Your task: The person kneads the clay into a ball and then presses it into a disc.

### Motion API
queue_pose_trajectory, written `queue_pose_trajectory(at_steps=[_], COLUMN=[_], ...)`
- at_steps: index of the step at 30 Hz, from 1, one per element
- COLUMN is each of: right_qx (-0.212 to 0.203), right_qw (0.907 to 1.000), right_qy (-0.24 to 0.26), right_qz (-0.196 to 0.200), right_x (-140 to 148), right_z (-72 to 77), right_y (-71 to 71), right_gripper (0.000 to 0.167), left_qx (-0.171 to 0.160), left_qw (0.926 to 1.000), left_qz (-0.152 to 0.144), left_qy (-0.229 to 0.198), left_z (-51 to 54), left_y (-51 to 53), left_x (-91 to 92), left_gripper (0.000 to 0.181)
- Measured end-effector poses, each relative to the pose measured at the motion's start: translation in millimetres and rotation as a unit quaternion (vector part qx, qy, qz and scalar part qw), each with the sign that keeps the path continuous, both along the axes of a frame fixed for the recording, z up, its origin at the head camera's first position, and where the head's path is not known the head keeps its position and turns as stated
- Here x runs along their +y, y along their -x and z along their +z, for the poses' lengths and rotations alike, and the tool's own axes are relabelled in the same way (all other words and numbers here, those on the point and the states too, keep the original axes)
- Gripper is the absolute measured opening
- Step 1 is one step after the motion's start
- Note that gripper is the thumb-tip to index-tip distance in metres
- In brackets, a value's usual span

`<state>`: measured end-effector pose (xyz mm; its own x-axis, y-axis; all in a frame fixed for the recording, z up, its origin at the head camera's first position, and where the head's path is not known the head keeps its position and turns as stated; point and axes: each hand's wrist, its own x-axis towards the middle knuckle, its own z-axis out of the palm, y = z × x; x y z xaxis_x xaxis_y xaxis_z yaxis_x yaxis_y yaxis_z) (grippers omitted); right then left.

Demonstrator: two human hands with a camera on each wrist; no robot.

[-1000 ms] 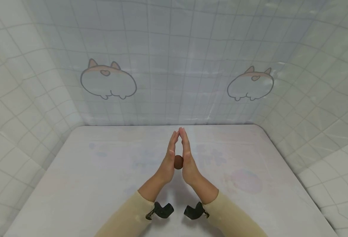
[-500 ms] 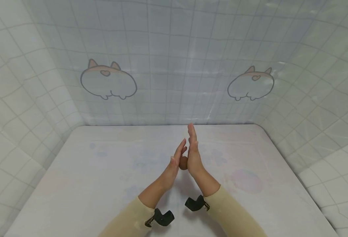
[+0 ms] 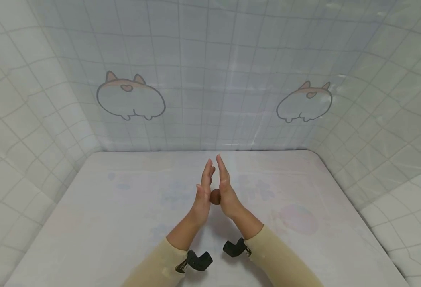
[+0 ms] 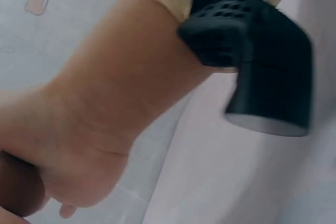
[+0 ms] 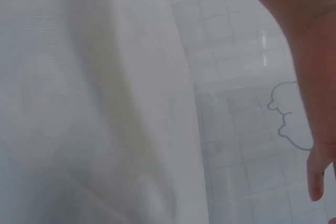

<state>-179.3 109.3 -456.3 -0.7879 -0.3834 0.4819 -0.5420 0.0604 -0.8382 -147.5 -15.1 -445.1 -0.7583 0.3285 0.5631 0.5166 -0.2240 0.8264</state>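
Note:
A small brown ball (image 3: 215, 197) is between the two palms in the head view, a little above the table. My left hand (image 3: 201, 201) touches it from the left with straight fingers, its thumb standing apart. From the other side my right hand (image 3: 228, 195) presses it with its fingers stretched forward. The two sets of fingertips lean close with a narrow gap between them. In the left wrist view the brown ball (image 4: 20, 184) shows at the lower left edge, partly covered. The right wrist view shows part of a hand (image 5: 323, 93) at its right side, but not the ball.
Beneath the hands is a pale, faintly patterned table (image 3: 106, 223). Grid-patterned curtains (image 3: 217, 91) with cartoon animal drawings enclose the back and sides. A black wrist camera (image 3: 199, 261) sits at the left sleeve, another black camera (image 3: 234, 248) at the right.
The hands slid against each other: the right moved forward and to the right, then came back left and nearer. The left hand's fingers turned more upright. The ball shifted right, then left, between the palms.

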Motion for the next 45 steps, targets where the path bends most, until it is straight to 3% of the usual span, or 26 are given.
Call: queue_pose_trajectory(at_steps=[8,12,20,24,29,36,40,45], right_qx=[0.111,0.137,0.155,0.157,0.145,0.084,0.059,0.045], right_qw=[0.9932,0.9905,0.9851,0.9850,0.9876,0.9944,0.9968,0.9978], right_qy=[-0.018,0.005,0.064,0.068,0.059,0.040,0.029,-0.006], right_qz=[-0.031,-0.011,0.038,0.020,-0.019,-0.050,-0.045,-0.048], right_x=[-5.8,-8.6,-10.6,-8.2,-3.1,3.5,5.8,7.1], right_z=[-6.5,-3.2,9.3,15.7,22.8,22.2,18.9,13.1], right_y=[-6.3,-12.0,-23.7,-25.0,-19.7,-6.1,-1.1,3.3], right_gripper=[0.090,0.090,0.090,0.088,0.087,0.091,0.093,0.093], left_qx=[-0.007,-0.006,-0.031,-0.050,-0.044,-0.069,-0.073,-0.048], left_qw=[0.9981,0.9966,0.9936,0.9903,0.9849,0.9858,0.9920,0.9974], left_qz=[0.060,0.081,0.102,0.098,0.100,0.053,0.013,-0.027], left_qy=[0.010,0.016,0.036,0.086,0.135,0.143,0.102,0.047], left_z=[6.2,5.1,-2.5,-8.9,-17.7,-16.9,-11.7,-8.5], left_y=[6.2,10.8,19.6,17.8,12.8,-2.3,-6.7,-6.4], left_x=[1.0,0.9,-0.9,-1.4,0.9,3.6,4.7,4.4], left_gripper=[0.095,0.098,0.096,0.086,0.078,0.083,0.092,0.095])
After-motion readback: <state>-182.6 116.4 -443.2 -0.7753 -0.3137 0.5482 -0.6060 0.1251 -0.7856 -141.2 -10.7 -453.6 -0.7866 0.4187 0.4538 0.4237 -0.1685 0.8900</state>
